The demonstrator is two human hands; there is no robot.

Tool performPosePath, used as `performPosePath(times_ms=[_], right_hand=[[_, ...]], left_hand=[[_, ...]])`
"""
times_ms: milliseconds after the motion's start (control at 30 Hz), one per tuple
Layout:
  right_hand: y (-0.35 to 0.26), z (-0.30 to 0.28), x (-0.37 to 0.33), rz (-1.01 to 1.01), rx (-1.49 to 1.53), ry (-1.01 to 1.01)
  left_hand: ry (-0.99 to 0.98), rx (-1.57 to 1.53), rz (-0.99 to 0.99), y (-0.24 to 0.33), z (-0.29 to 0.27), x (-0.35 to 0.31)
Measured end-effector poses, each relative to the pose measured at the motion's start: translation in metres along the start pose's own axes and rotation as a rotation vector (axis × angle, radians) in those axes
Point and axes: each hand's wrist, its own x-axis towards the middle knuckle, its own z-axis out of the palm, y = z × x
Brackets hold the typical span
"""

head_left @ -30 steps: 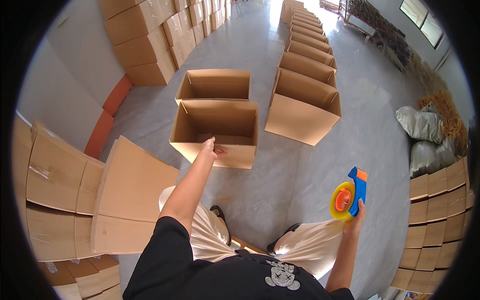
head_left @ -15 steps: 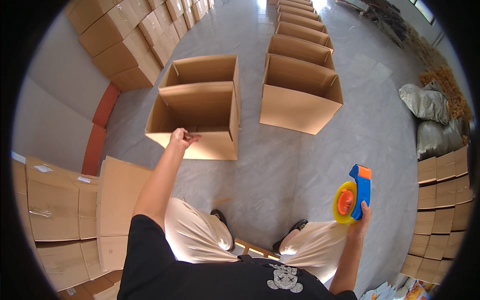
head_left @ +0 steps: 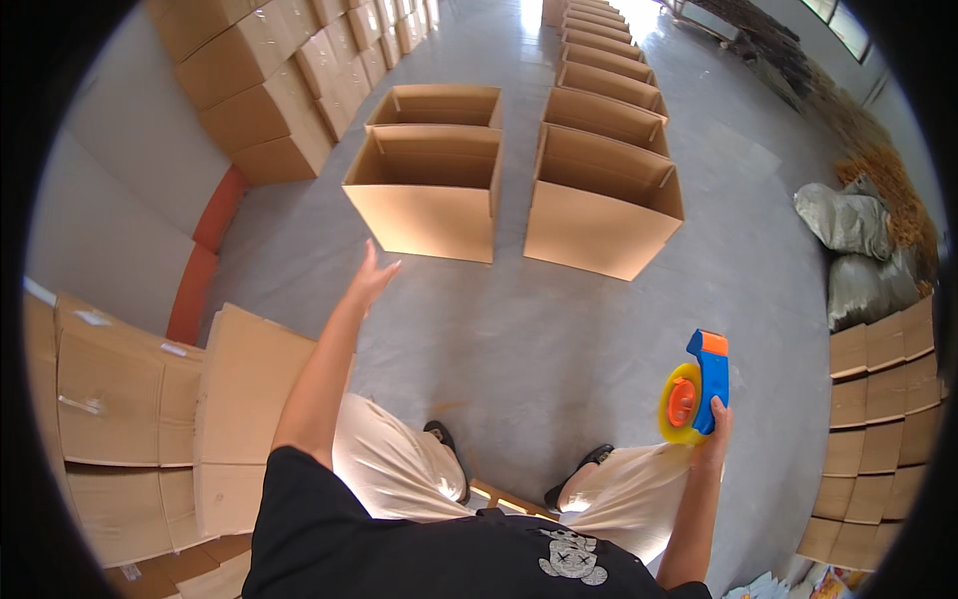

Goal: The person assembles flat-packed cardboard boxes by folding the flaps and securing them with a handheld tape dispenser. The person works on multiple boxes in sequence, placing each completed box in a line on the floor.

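Note:
My left hand (head_left: 372,279) is empty, its fingers spread, just short of the lower left corner of an open cardboard box (head_left: 429,222). It does not touch the box. Behind that box stands a second open box (head_left: 444,107). Off to the right, my right hand (head_left: 716,436) grips a blue and orange tape dispenser (head_left: 714,379) by its lower end. A yellow roll of tape (head_left: 672,431) sits on the dispenser's orange hub. Right of the left box, another open box (head_left: 599,228) heads a long row of open boxes.
Stacked closed cartons (head_left: 259,110) line the wall at the far left. Flat cardboard (head_left: 249,399) leans near my left arm. Bundled cardboard (head_left: 868,429) is piled at the right, below pale sacks (head_left: 848,225). Grey floor (head_left: 499,339) runs between.
The front left box has slid forward and to the right, nearer the row. My left hand has let go of its near edge and spread its fingers. The dispenser has shifted slightly left.

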Motion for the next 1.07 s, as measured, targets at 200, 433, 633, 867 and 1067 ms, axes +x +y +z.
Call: performPosePath(times_ms=[200, 433, 633, 867, 1067], right_hand=[[0.009, -0.007, 0.001, -0.001, 0.011, -0.030], [0.003, 0.013, -0.002, 0.022, 0.012, -0.174], [0.012, -0.004, 0.017, -0.040, -0.081, -0.197], [0.005, -0.004, 0.003, -0.051, -0.053, -0.207], [0.009, -0.021, -0.003, -0.034, 0.131, -0.227]], left_hand=[[0.982, 1.042, -0.176, -0.087, -0.146, -0.169], [0.890, 1.331, -0.334, -0.194, -0.248, -0.317], [1.025, 1.017, -0.339, -0.128, -0.195, -0.308], [0.913, 1.009, 0.093, -0.108, -0.183, -0.324], [0.647, 0.566, -0.021, -0.002, -0.143, -0.303]])
